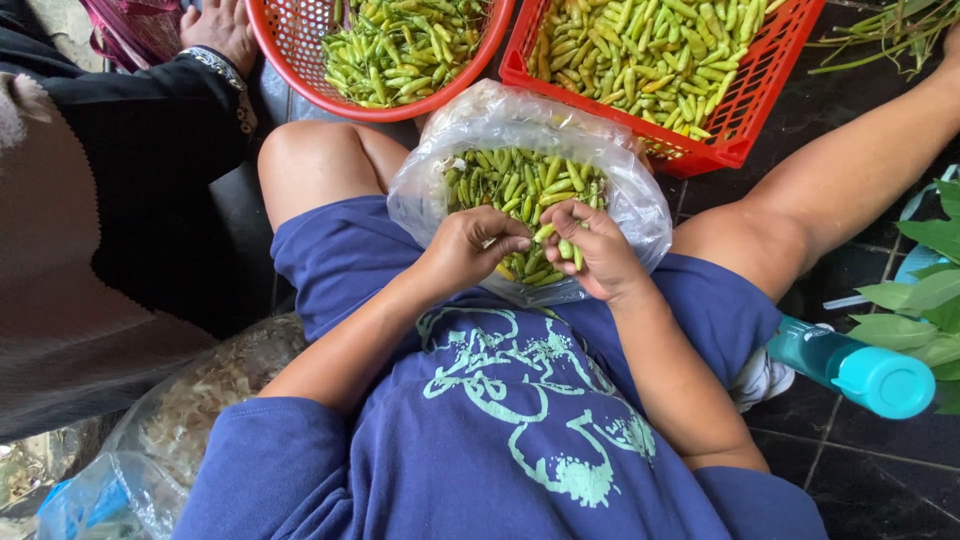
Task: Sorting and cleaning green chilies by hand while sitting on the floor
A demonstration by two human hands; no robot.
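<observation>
The chili point(545, 232) between your hands is small, slim and pale green-yellow, lying just above the open mouth of the bag point(640, 205) in your lap. Your left hand point(470, 250) has its fingers pressed together, thumb and forefinger pinching one end of the chili. Your right hand point(592, 250) pinches the other end, and a few more chilies show tucked under its curled fingers. The two hands nearly touch at the fingertips.

The bag is clear plastic, crumpled, rolled open at the top and filled with green chilies of the same kind, some darker, some yellowish. It rests between your thighs on your blue shorts.

Just beyond the bag stand two red plastic baskets, a round one point(290, 45) and a square one point(745, 115), both holding heaps of chilies. To your right a teal bottle point(850, 368) lies on the dark floor beside green leaves point(925, 300). To your left sits another person in a black sleeve point(150, 140), and near your left elbow is a second clear bag point(190, 400) of pale dry scraps.
</observation>
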